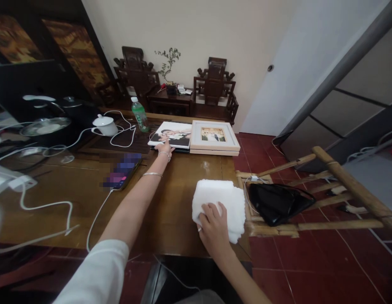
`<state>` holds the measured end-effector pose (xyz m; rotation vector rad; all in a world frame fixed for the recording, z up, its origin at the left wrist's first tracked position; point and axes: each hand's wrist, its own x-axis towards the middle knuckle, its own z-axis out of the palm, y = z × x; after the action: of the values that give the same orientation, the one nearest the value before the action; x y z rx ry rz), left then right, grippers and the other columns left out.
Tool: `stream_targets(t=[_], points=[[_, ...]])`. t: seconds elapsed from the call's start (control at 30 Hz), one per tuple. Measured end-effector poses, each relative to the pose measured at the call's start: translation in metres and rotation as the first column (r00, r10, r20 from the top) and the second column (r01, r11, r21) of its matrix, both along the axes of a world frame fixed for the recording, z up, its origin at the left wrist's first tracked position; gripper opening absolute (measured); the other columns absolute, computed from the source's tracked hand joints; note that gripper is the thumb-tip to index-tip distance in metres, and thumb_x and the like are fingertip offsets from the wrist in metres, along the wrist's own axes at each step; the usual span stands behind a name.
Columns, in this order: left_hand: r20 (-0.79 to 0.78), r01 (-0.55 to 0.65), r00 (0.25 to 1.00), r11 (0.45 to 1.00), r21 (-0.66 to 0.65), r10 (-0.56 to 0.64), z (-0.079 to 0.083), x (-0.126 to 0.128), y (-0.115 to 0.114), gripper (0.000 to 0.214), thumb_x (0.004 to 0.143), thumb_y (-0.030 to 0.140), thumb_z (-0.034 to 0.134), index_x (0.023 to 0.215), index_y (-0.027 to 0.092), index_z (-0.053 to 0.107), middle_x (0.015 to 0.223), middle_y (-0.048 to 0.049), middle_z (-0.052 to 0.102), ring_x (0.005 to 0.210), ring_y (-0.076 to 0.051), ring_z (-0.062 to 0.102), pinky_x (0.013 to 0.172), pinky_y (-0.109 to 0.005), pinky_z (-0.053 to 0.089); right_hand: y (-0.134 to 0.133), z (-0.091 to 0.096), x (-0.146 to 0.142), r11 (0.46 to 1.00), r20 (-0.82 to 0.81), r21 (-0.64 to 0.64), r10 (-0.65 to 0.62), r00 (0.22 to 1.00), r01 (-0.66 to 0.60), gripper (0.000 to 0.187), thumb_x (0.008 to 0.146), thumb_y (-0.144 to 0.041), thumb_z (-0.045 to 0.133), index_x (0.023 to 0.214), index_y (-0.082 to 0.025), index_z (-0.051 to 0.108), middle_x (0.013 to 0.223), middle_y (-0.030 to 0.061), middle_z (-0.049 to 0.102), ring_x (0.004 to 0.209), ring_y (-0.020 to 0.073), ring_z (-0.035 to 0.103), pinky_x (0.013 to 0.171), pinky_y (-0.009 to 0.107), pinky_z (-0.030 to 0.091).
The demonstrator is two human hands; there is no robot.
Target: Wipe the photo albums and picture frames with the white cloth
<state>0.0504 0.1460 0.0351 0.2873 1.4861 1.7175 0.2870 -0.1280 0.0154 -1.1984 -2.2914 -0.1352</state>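
Note:
My left hand [165, 147] reaches far across the table, its fingers apart and touching the near edge of a white-covered photo album [179, 126]. The picture on that cover is partly hidden by my fingers. Close beside it on the right lies a pale wooden photo frame [197, 145] with a small picture in a white mount, stacked on another flat piece. Nearer to me, my right hand [214, 223] is on a folded white fluffy cloth [233, 207], fingers bent into it. The cloth lies flat near the table's right corner.
A green bottle [139, 115], a lidded white cup [105, 125] and a phone [123, 171] on a charging cable stand or lie on the wooden table [177, 202]. White cables run across its left side. A bamboo chair [341, 185] bearing a black bag [274, 202] adjoins the right edge.

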Motion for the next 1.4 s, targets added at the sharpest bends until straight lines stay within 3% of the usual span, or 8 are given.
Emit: stream_targets(t=[0.33,0.47,0.63,0.8,1.03,1.13,1.27,1.4], points=[[0.151,-0.157,0.98,0.971,0.181,0.13,0.028,-0.027,-0.018,0.04,0.082,0.007,0.059,0.111,0.023,0.035,0.116,-0.0055,0.058,0.09,-0.014,0.067,0.069,-0.034,0.06,0.004,0.082,0.065,0.984,-0.384,0.153,0.142,0.912,-0.089,0.011,0.076,-0.013,0.061,0.074,-0.024,0.059,0.092,0.0055,0.062,0.094,0.0249,0.057,0.097,0.059,0.04],[0.099,-0.098,0.993,0.936,0.339,0.068,0.055,-0.044,-0.053,0.027,0.086,0.005,0.05,0.104,0.023,0.04,0.101,-0.0011,0.064,0.082,-0.012,0.068,0.074,-0.035,0.058,0.003,0.101,0.089,0.986,-0.759,-0.162,-0.144,0.635,0.03,0.025,0.082,-0.03,0.059,0.103,-0.02,0.066,0.115,0.0125,0.063,0.108,0.0317,0.057,0.089,0.051,0.046],[-0.018,0.035,0.999,0.908,0.417,-0.03,0.089,-0.054,-0.116,0.014,0.09,0.005,0.044,0.096,0.017,0.047,0.082,-0.0002,0.067,0.073,-0.012,0.066,0.076,-0.036,0.057,-0.001,0.098,0.111,0.955,-0.871,-0.294,-0.283,0.403,0.034,0.025,0.077,-0.04,0.064,0.087,-0.018,0.07,0.092,0.0097,0.069,0.086,0.0274,0.064,0.076,0.04,0.051],[-0.059,0.025,0.998,0.914,0.404,-0.001,0.099,-0.048,-0.178,0.013,0.085,0.005,0.051,0.077,0.015,0.054,0.068,0.0027,0.065,0.059,-0.007,0.061,0.061,-0.017,0.052,0.002,0.088,0.133,0.914,-0.781,-0.213,-0.372,0.501,0.346,0.032,0.063,-0.046,0.076,0.072,-0.017,0.066,0.069,0.0026,0.063,0.059,0.0187,0.056,0.051,0.031,0.046],[-0.03,0.172,0.985,0.977,0.126,-0.17,0.075,-0.019,-0.237,0.007,0.073,0.02,0.064,0.079,0.017,0.066,0.071,-0.0008,0.07,0.058,-0.015,0.065,0.054,-0.022,0.053,-0.006,0.091,0.164,0.875,-0.656,-0.234,-0.464,0.595,0.423,0.05,0.057,-0.043,0.082,0.099,-0.021,0.066,0.094,0.0043,0.067,0.081,0.0249,0.062,0.067,0.037,0.052],[-0.022,0.275,0.961,0.956,0.107,-0.274,0.059,-0.006,-0.246,0.014,0.068,0.026,0.07,0.08,0.019,0.068,0.077,-0.0007,0.071,0.062,-0.014,0.065,0.056,-0.02,0.052,-0.01,0.094,0.176,0.875,-0.611,-0.223,-0.469,0.638,0.43,0.049,0.059,-0.046,0.08,0.1,-0.023,0.065,0.095,0.0039,0.066,0.084,0.0254,0.062,0.071,0.039,0.052],[-0.022,0.391,0.92,0.915,0.093,-0.391,0.033,0.003,-0.243,0.022,0.062,0.033,0.075,0.076,0.019,0.065,0.075,-0.0002,0.068,0.06,-0.012,0.063,0.054,-0.019,0.049,-0.004,0.095,0.181,0.91,-0.458,0.025,-0.358,0.814,0.414,0.034,0.066,-0.046,0.075,0.087,-0.024,0.062,0.098,0.0066,0.061,0.094,0.0277,0.059,0.083,0.043,0.049],[0.031,0.414,0.908,0.907,0.072,-0.417,0.011,0.01,-0.225,0.027,0.057,0.034,0.076,0.074,0.019,0.062,0.066,0.0018,0.065,0.055,-0.012,0.059,0.052,-0.02,0.047,0.015,0.085,0.163,0.951,-0.281,0.129,-0.238,0.93,0.282,0.016,0.078,-0.031,0.063,0.072,-0.023,0.051,0.128,0.0137,0.048,0.111,0.029,0.052,0.09,0.045,0.047]])
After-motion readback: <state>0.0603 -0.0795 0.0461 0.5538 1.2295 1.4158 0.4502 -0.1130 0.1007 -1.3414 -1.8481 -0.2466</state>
